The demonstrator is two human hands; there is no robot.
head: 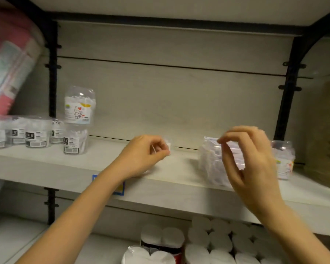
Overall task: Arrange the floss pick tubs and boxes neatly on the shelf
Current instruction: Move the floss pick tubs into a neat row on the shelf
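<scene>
My left hand [145, 152] rests on the pale shelf board [69, 164], its fingers curled around a small clear plastic item [169, 144]; a thin white stick shows in the palm. My right hand [250, 159] hovers in front of a clear box of floss picks [211, 162], thumb and forefinger pinched at the box's top left corner. Blur hides whether they grip anything. A clear tub with a colourful label [283, 162] stands behind that hand. At the left, several black-labelled tubs [37, 134] form a row, and a cat-label tub [79, 105] is stacked on the nearest one [75, 142].
A pink and white wrapped pack [10, 60] leans at the upper left. Black shelf brackets [288, 96] flank the bay. White rolls [219, 242] fill the shelf below. A blue and yellow price tag [120, 189] sits on the shelf's front edge.
</scene>
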